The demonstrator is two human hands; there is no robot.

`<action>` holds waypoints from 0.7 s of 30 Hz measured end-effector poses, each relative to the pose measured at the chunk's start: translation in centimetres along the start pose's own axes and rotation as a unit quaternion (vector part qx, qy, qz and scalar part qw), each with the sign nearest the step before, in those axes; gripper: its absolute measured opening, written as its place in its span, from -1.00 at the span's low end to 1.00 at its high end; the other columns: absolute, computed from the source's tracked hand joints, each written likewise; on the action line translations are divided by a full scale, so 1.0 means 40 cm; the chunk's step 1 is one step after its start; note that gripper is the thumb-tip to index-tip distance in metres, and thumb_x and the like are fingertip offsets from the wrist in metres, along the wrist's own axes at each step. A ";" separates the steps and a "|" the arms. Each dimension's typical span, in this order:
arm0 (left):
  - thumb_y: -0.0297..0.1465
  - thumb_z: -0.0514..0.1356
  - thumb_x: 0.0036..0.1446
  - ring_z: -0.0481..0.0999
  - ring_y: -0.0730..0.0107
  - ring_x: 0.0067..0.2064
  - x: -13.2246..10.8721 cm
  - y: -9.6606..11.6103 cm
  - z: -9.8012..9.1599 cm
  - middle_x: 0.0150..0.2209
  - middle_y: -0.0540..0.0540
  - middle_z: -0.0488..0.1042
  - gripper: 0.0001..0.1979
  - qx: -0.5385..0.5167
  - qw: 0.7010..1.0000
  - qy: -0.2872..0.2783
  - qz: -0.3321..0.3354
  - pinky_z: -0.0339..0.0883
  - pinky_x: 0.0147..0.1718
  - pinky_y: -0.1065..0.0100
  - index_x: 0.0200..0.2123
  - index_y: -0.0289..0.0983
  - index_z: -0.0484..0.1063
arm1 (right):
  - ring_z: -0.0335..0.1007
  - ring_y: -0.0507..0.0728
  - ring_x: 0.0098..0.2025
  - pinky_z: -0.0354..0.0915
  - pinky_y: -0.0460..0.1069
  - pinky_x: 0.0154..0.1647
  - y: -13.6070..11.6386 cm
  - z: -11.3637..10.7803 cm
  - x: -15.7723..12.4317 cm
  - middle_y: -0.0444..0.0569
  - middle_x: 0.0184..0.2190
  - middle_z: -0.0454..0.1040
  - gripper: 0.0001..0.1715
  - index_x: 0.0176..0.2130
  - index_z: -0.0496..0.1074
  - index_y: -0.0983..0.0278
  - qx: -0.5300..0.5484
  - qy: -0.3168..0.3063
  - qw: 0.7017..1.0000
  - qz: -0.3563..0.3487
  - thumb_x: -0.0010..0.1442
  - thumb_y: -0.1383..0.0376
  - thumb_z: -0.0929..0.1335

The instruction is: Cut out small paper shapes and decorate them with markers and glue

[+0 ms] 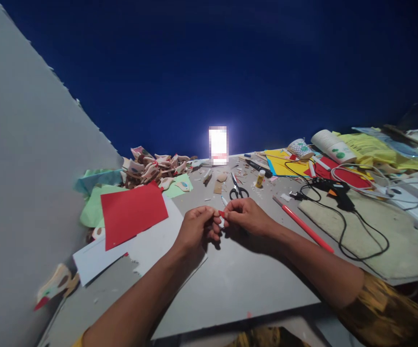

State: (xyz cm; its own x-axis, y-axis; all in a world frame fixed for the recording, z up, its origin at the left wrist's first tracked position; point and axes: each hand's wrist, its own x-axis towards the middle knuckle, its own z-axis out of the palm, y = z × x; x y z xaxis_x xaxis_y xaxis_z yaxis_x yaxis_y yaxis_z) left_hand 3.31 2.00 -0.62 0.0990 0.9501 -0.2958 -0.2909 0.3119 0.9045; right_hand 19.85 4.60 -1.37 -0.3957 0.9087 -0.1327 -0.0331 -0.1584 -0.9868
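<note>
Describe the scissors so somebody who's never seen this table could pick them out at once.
Find the grey table below the dark blue wall, and on it the person's right hand. Just beyond that hand, toward the wall, lie the scissors, blades pointing away from the person. Two black finger loops set them apart from their neighbour, the yellow tube with a white cap.

The red piece [222, 213] is small and its colour is bright. Just beside it, toward the front edge of the table [252, 289], shows a small white piece [222, 223]; whether they are joined, I cannot tell. Both are between the fingertips of left hand [198, 225] and right hand [247, 218], partly covered, well apart from the table's corners.
</note>
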 end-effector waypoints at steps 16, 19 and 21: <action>-0.38 0.41 -0.11 0.30 0.53 -0.68 0.011 -0.012 -0.003 -0.69 0.07 0.37 -0.81 0.064 0.997 0.012 0.034 0.20 -0.70 0.48 -0.53 -0.27 0.45 | 0.24 -0.01 -0.60 0.09 -0.12 -0.60 -0.004 0.006 -0.001 -0.13 -0.63 0.40 -0.92 -0.51 0.41 0.29 -0.100 0.025 0.995 0.005 -0.01 0.32 0.37; -0.40 0.40 -0.11 0.27 0.54 -0.69 0.006 -0.018 0.009 -0.70 0.09 0.33 -0.82 0.040 0.998 0.020 0.035 0.17 -0.72 0.49 -0.54 -0.27 0.43 | 0.20 -0.01 -0.59 0.06 -0.12 -0.58 0.009 0.010 0.004 -0.15 -0.63 0.36 -0.89 -0.53 0.39 0.27 -0.128 0.035 0.991 -0.025 0.00 0.31 0.36; -0.41 0.38 -0.11 0.25 0.53 -0.70 0.004 -0.022 0.016 -0.71 0.10 0.33 -0.83 0.028 0.999 0.022 0.030 0.14 -0.74 0.49 -0.53 -0.26 0.42 | 0.19 -0.01 -0.56 0.05 -0.11 -0.55 0.015 0.011 0.006 -0.15 -0.62 0.35 -0.88 -0.54 0.38 0.27 -0.145 0.042 0.988 -0.044 0.00 0.31 0.36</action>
State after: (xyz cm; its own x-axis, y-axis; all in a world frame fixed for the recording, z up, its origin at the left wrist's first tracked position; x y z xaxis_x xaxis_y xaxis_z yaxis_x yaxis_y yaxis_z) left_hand 4.19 1.87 -1.28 0.0405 0.9668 -0.2523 -0.2413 0.2545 0.9365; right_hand 19.34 4.55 -1.97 -0.3255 0.9447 -0.0407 0.2053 0.0285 -0.9783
